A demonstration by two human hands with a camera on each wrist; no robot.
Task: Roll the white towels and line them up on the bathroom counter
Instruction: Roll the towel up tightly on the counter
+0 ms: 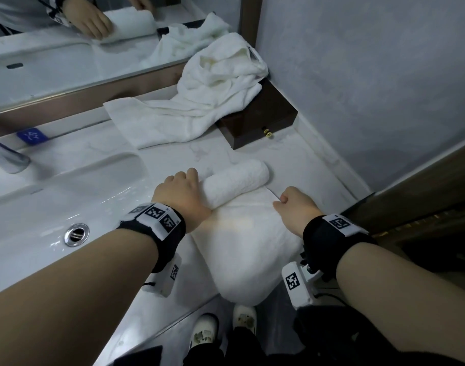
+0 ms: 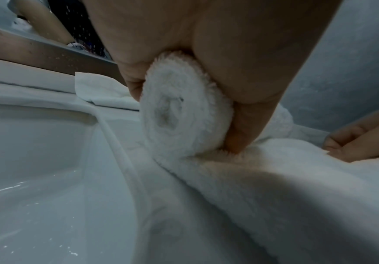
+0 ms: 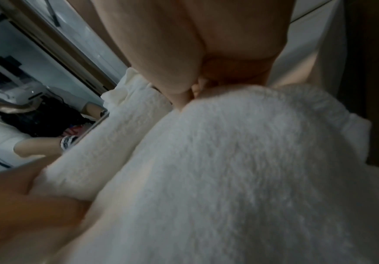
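the white towel [image 1: 242, 233] is lying on the desk [image 1: 313, 165] at 6 o'clock of the head view, its near end hanging over the front edge and its far end already wound into a roll [image 1: 235, 182] sitting toward 12 o'clock of the flat part. the left hand [image 1: 179, 192] is gripping the roll's left end; in the left wrist view the fingers are curling over the top and the thumb [image 2: 240, 128] is pressing into the seam where roll meets flat cloth. the right hand [image 1: 296, 207] is pinching the towel's right edge, its grip narrow, just beside the roll's right end. the roll is lying slightly askew, right end farther away. judgement: the rolling is partly done. to do it well, both hands should be drawing the roll toward 6 o'clock evenly, keeping tension on the flat cloth and the side edges flush, so no cone is forming. unrolled towels [image 1: 199, 101] are waiting at 12 o'clock, draped over a dark wooden box [image 1: 265, 122]
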